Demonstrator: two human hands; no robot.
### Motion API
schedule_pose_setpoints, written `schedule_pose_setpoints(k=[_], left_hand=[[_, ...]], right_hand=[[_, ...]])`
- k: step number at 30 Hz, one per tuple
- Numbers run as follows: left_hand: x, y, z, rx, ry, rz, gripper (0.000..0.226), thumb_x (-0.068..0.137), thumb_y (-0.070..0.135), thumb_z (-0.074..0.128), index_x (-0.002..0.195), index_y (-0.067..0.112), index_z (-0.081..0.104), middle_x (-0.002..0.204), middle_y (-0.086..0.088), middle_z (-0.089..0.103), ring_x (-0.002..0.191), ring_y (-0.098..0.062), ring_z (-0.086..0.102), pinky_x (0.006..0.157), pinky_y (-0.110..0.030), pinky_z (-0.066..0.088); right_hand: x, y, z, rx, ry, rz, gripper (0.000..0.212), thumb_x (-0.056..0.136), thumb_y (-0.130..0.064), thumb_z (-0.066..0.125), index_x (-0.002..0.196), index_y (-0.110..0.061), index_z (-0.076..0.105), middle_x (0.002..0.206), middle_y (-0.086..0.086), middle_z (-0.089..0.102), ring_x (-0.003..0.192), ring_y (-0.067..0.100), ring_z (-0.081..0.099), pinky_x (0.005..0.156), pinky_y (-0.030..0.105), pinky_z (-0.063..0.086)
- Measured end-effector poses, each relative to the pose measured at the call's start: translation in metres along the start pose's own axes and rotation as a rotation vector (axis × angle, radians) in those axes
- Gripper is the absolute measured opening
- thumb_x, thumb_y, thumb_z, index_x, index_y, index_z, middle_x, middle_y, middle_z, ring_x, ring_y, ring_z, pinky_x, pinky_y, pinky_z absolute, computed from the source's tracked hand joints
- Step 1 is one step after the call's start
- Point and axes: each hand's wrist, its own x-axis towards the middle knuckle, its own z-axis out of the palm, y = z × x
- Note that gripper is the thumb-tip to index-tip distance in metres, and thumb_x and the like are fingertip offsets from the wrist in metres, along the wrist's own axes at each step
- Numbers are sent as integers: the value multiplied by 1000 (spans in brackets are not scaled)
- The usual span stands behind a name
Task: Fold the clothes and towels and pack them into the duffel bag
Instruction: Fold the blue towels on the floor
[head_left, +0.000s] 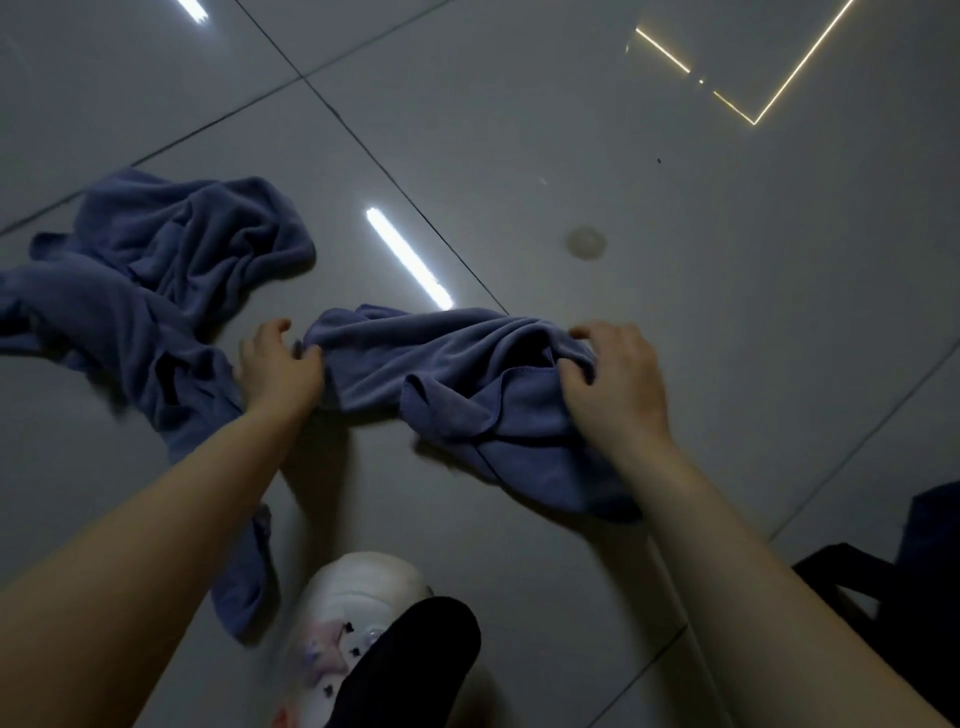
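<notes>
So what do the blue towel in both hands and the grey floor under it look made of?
The blue towel looks like soft, matte microfibre or terry: it drapes in limp folds and has a stitched hem. The grey floor looks like glossy glazed tile: it mirrors the lights and has dark grout lines.

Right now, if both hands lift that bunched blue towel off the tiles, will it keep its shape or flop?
The blue towel would probably flop: it already lies in soft folds between the left hand and right hand. It looks thin, so likely light. On the glossy tiled floor it would probably slide easily when pushed.
</notes>
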Motion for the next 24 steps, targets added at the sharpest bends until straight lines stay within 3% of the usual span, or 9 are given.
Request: schedule_pose_setpoints(k=[3,5,7,11,13,16,18,21,24], left_hand=[[11,3,-2,-32,-69,-34,48,91,27,61,135,12,48,127,-14,58,113,-34,55,94,-41,45],[9,10,-3,-65,-166,15,37,89,24,65,123,13,56,109,-13,64,90,-27,62,76,-34,48],[5,18,-2,-210,-171,30,20,88,20,65,108,16,60,96,-8,64,85,-25,63,69,-32,48],[-6,26,-12,-329,-160,315,9,89,11,63,95,18,61,93,-5,61,89,-26,61,77,-35,50],[-21,20,-18,-254,-148,617,7,87,12,61,91,17,63,92,-7,59,82,-25,60,73,-38,51],[-47,-2,-19,-3,-253,1076,19,80,22,49,87,22,67,88,-6,61,70,-26,60,60,-31,48],[-58,-21,-10,168,-346,1219,26,76,22,46,85,20,71,87,-4,65,68,-26,63,55,-29,48],[-65,-45,-4,221,-395,1203,27,76,21,48,87,19,72,89,-2,68,72,-26,66,58,-29,51],[-67,-53,-12,87,-353,1121,25,79,20,50,91,14,71,92,-3,69,71,-27,66,58,-31,53]], right_hand=[[7,-30,18,-91,-267,-56,51,90,-21,55,138,-23,40,137,11,39,122,33,41,101,43,38],[10,-36,29,-148,-347,-81,45,91,-15,52,134,-21,42,134,13,42,120,33,44,92,38,40],[13,-39,31,-161,-257,-136,21,91,-10,47,110,-13,55,116,12,53,107,32,51,72,33,35],[26,-50,10,-47,-91,-244,10,86,-9,52,93,-13,59,97,8,55,84,23,45,68,29,29],[27,-51,-4,-125,-274,-311,13,85,-12,55,96,-16,61,100,7,58,89,24,51,70,28,31],[11,-46,-8,-483,-837,-350,18,92,-21,54,106,-18,64,103,5,61,94,23,55,68,24,33],[-2,-37,-2,-561,-969,-342,14,93,-25,53,103,-22,63,100,5,62,92,24,57,63,26,38],[-9,-33,-1,-489,-834,-285,23,98,-29,47,111,-21,64,104,5,64,92,23,57,71,31,44],[-7,-40,-2,-497,-550,-289,19,97,-27,45,94,-16,59,93,7,62,76,23,49,62,30,34]])
